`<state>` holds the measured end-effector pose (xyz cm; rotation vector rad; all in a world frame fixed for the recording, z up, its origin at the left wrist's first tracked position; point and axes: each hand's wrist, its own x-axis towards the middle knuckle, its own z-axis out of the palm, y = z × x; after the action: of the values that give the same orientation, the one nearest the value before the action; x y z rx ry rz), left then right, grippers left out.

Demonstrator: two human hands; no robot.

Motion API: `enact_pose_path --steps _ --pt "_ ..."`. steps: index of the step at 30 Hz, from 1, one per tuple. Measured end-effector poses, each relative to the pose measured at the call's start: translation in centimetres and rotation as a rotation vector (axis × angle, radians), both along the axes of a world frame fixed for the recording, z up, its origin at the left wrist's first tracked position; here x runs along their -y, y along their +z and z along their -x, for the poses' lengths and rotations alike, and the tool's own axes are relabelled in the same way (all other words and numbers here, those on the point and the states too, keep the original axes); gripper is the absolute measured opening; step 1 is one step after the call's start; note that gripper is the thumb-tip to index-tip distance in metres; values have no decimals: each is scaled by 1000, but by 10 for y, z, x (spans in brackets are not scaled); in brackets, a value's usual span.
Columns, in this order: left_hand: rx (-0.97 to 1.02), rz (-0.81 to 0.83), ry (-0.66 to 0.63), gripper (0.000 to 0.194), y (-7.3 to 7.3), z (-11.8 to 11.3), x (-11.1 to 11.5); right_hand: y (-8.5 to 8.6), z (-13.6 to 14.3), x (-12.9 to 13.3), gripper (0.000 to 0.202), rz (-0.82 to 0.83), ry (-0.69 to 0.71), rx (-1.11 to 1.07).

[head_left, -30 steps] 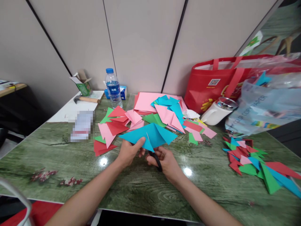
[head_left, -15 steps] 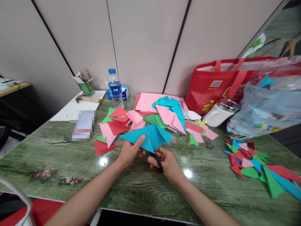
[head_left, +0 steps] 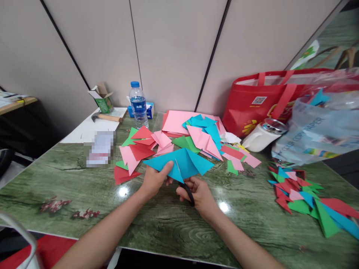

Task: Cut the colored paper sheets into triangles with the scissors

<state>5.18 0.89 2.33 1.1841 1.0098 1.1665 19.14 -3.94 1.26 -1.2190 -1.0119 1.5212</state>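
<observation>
Between my hands is a sheet of blue paper [head_left: 193, 164], creased, with its right part spread outward. My left hand [head_left: 154, 181] pinches it at the lower left, thumb on top. Black-handled scissors [head_left: 188, 192] are in my right hand [head_left: 198, 194], fingers wrapped round the handles. One blade shows on top of the blue paper; the other is hidden beneath it. Just beyond lie cut and folded pieces: red paper [head_left: 140, 152], pink paper [head_left: 203, 140] and green paper [head_left: 185, 142].
A water bottle [head_left: 138, 108] stands at the back, near a hammer [head_left: 108, 117] and a small open box [head_left: 102, 99]. To the right are a white mug [head_left: 256, 137], a red bag [head_left: 244, 101], a plastic bag [head_left: 316, 127] and a pile of coloured scraps [head_left: 300, 194].
The right part of the blue paper has opened out further to the right. My hands and the scissors keep almost the same place.
</observation>
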Motion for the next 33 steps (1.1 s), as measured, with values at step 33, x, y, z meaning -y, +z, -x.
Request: enact_pose_path --steps 33 --pt "22 22 6 33 2 2 0 0 2 3 46 -31 8 -126"
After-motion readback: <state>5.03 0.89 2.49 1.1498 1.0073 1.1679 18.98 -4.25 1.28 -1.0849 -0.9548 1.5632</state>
